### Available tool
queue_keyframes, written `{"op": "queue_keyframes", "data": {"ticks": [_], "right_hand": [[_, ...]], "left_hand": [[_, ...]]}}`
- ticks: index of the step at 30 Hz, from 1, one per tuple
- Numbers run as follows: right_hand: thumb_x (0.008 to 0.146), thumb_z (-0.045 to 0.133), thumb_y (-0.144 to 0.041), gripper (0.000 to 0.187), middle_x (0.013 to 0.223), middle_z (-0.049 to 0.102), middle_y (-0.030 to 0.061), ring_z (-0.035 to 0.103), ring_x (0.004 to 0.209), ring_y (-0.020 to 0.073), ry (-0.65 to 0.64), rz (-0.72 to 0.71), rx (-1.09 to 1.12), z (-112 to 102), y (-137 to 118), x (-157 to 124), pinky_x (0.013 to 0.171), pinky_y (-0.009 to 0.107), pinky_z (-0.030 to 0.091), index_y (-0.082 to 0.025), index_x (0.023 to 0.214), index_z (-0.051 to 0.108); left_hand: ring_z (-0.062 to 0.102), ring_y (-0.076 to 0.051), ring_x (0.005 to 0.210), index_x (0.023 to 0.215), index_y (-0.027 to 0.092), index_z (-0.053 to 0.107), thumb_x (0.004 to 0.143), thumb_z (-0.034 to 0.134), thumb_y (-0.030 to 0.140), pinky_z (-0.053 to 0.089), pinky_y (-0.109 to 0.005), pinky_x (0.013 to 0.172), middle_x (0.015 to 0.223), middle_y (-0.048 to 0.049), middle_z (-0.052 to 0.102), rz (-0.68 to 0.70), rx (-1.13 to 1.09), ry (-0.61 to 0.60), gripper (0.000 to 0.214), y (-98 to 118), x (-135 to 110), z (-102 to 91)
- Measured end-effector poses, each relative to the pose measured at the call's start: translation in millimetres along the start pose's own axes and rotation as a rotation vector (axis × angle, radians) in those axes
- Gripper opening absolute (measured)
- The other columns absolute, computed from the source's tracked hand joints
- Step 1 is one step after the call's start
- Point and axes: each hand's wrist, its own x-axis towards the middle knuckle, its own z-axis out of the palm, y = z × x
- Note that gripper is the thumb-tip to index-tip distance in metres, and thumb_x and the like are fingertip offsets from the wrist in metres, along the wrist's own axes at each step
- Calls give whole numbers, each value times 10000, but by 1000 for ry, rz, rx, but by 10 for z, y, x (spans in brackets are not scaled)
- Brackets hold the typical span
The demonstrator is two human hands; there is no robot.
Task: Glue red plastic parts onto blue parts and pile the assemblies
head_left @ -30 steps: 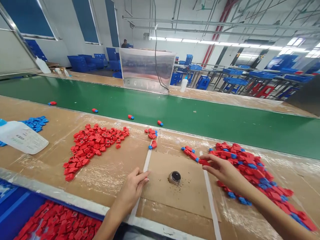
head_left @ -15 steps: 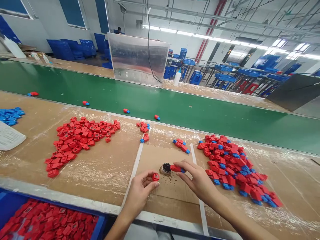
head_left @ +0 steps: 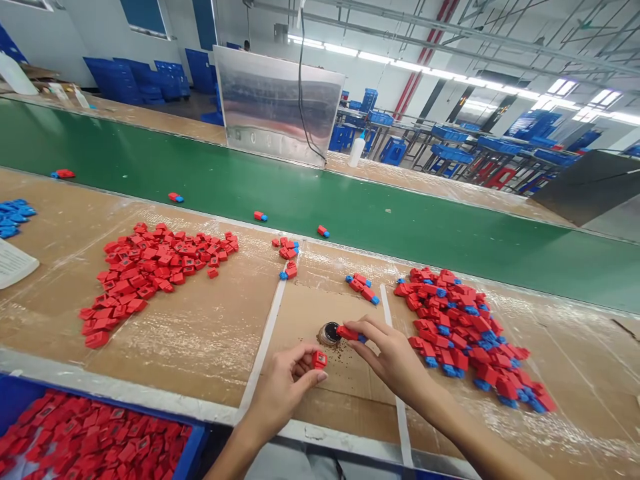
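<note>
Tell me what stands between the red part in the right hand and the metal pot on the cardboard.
Nothing visible does: the red-and-blue plastic part in the right hand sits right at the rim of the small metal pot, with no object between them.

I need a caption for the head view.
Left hand holds a red plastic part; right hand holds a red-blue plastic part.

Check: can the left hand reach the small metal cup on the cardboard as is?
Likely yes: only cardboard lies between the left hand and the metal cup; the right hand is on the cup's other side.
</note>
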Motion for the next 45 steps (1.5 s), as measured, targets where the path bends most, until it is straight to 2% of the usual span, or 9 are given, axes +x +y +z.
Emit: {"op": "queue_keyframes", "data": {"ticks": [4, 11, 19, 25, 30, 36, 45], "right_hand": [[979, 524, -209, 178, 997, 632, 54, 632, 891, 199, -9, -16, 0, 1, -10, 22, 770, 301, 501, -222, 1143, 590], [984, 523, -234, 184, 1008, 631, 65, 622, 898, 199, 48, -44, -8, -74, -44, 84, 767, 303, 500, -210, 1154, 591], [960, 574, -205, 193, 989, 628, 44, 608, 877, 178, 55, -12, 64, -94, -148, 107, 765, 279, 482, -220, 1151, 597], [964, 566, -211, 236, 986, 631, 44, 614, 877, 171, -30, 18, 210, 8, -368, -68, 756, 257, 484, -237, 1198, 590], [965, 557, -232, 219, 999, 635, 65, 623, 880, 195, -48, 51, 218, 133, -370, -170, 756, 282, 496, -237, 1180, 600], [964, 550, -217, 206, 980, 631, 71, 625, 881, 199, -48, 42, 242, 177, -368, -195, 748, 284, 502, -229, 1162, 605], [990, 449, -193, 179, 896, 571, 65, 584, 794, 189, -144, 17, 209, 245, -455, -242, 704, 295, 500, -217, 1045, 618]], "left_hand": [[566, -145, 754, 1014, 183, 691, 820, 666, 286, 454, -237, 693, 800, -9, 630, -9, -14, -18, 221, 5, -12, 8], [554, -130, 719, 1030, 164, 665, 801, 678, 264, 509, -246, 662, 783, 5, 583, -103, -276, -108, 250, -81, -15, 68], [565, -111, 671, 1001, 152, 660, 769, 718, 245, 512, -229, 625, 743, 14, 591, -119, -371, -111, 257, -176, 7, 51], [547, -105, 654, 1010, 147, 669, 783, 700, 237, 494, -227, 624, 714, 16, 588, -91, -350, -138, 247, -153, 5, 33], [546, -111, 677, 1013, 139, 667, 799, 685, 245, 498, -232, 633, 741, 3, 598, -75, -358, -148, 240, -144, -14, 30], [541, -110, 671, 1002, 141, 664, 801, 671, 229, 489, -227, 630, 741, 4, 593, -73, -332, -163, 220, -130, -25, 28], [481, -101, 606, 939, 162, 674, 831, 574, 199, 406, -209, 572, 697, 21, 543, -87, -130, -224, 151, -105, -76, -29]]}}
